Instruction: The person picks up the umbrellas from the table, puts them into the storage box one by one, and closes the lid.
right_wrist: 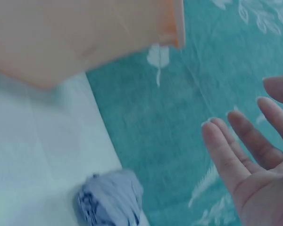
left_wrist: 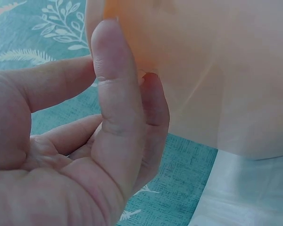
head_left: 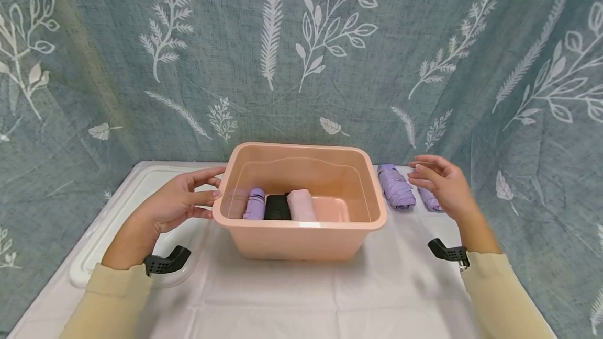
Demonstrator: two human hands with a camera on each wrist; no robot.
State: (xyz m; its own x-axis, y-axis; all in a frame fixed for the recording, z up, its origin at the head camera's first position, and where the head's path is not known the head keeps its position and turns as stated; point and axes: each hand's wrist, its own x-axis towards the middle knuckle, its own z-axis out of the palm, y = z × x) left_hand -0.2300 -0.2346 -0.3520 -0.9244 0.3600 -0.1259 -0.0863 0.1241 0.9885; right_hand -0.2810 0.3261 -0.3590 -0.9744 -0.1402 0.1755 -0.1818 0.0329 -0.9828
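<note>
A peach plastic bin [head_left: 301, 239] stands on the white-covered table. Inside it, side by side toward the left, lie a purple roll [head_left: 255, 204], a black roll [head_left: 277, 207] and a pale pink roll [head_left: 302, 206], apparently of cloth. My left hand [head_left: 186, 198] touches the bin's left side near the rim with its fingertips, without visibly curling round it. To the right of the bin, my right hand [head_left: 440, 179] is held with loosely bent fingers and nothing in it. Beside the bin lies a purple cloth roll [head_left: 397, 187]; a second purple roll [head_left: 430, 199] is partly hidden by my right hand.
A translucent white lid [head_left: 89, 255] lies flat on the table at the left, partly under my left arm. A teal curtain [head_left: 301, 93] with white leaf prints hangs close behind the bin and along both sides. White cloth [head_left: 306, 297] covers the table in front.
</note>
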